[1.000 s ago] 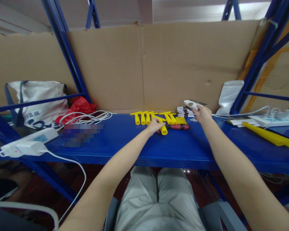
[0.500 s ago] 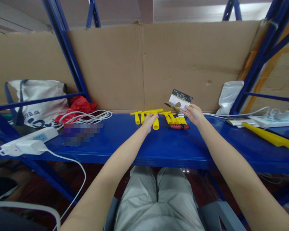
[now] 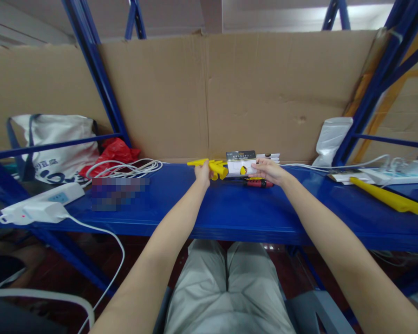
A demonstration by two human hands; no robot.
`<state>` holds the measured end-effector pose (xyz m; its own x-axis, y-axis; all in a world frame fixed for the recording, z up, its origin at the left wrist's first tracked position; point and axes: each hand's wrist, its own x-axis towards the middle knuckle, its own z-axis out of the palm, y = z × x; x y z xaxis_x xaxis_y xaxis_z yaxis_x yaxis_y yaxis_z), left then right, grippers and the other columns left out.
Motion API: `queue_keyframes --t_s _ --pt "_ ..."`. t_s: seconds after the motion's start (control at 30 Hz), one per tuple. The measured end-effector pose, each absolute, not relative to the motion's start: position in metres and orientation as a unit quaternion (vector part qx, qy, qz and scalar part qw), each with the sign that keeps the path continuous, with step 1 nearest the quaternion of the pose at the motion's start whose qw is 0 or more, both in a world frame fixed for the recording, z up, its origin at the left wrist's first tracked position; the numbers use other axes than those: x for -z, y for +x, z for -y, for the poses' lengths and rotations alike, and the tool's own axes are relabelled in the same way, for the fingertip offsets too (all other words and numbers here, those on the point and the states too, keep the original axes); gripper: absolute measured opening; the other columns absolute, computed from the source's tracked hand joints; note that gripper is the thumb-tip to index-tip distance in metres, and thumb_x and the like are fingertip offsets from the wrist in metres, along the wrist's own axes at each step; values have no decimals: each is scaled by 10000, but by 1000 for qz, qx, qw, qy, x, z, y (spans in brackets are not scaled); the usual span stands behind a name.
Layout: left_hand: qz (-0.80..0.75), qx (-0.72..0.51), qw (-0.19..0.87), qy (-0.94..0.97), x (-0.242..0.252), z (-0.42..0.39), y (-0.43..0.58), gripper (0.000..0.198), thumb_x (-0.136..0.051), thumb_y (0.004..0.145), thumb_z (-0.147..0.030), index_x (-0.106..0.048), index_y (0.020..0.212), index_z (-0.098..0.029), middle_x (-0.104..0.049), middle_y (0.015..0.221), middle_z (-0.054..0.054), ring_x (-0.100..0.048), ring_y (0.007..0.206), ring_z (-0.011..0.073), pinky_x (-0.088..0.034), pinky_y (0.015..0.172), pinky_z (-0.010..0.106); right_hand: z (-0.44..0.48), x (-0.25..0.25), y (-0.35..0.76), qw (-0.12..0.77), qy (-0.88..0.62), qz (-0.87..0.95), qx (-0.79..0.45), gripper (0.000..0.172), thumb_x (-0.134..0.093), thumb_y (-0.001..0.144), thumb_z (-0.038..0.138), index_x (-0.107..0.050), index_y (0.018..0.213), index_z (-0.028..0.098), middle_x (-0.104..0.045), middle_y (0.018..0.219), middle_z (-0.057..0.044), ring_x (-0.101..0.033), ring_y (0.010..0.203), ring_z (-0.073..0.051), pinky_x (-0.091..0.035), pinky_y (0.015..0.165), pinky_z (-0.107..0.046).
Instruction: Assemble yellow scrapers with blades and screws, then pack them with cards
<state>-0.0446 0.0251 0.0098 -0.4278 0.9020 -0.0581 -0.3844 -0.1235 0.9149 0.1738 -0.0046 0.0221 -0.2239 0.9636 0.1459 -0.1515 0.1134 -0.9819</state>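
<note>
My left hand (image 3: 202,172) is closed round a yellow T-shaped plastic piece (image 3: 218,170), whose round end points to the right. Other yellow T-shaped pieces (image 3: 194,162) lie around it, partly covered by my fingers. My right hand (image 3: 270,170) pinches the right edge of a black-and-white printed card (image 3: 237,167) with a hole in it. Yellow shows through that hole. The card's left edge is close beside the yellow piece; I cannot tell whether they touch. Just below the right hand lies a screwdriver (image 3: 259,183) with a red and black handle.
More white cards (image 3: 271,157) sit behind my right hand. A white cable coil (image 3: 139,168), a red bag (image 3: 116,155) and a power strip (image 3: 45,204) are on the left. To the right lie a long yellow piece (image 3: 390,195) and a white pouch (image 3: 332,139). Cardboard (image 3: 264,93) stands behind the blue shelf (image 3: 181,204).
My right hand has brought the card down and left, beside the yellow pieces. The left hand has shifted slightly left, and its yellow piece has turned from pointing toward me to pointing right.
</note>
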Motion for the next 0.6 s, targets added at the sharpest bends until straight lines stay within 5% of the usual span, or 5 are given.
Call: queue_keyframes --t_s 0.6 --pt "-422 -636 560 322 -4 -25 -30 43 -574 782 -120 -601 756 -141 -601 557 -5 -600 494 105 -496 525 211 7 -18 157 505 -368 563 -541 259 -735 684 121 -484 701 184 -687 725 9 -683 686 -134 -599 635 -289"
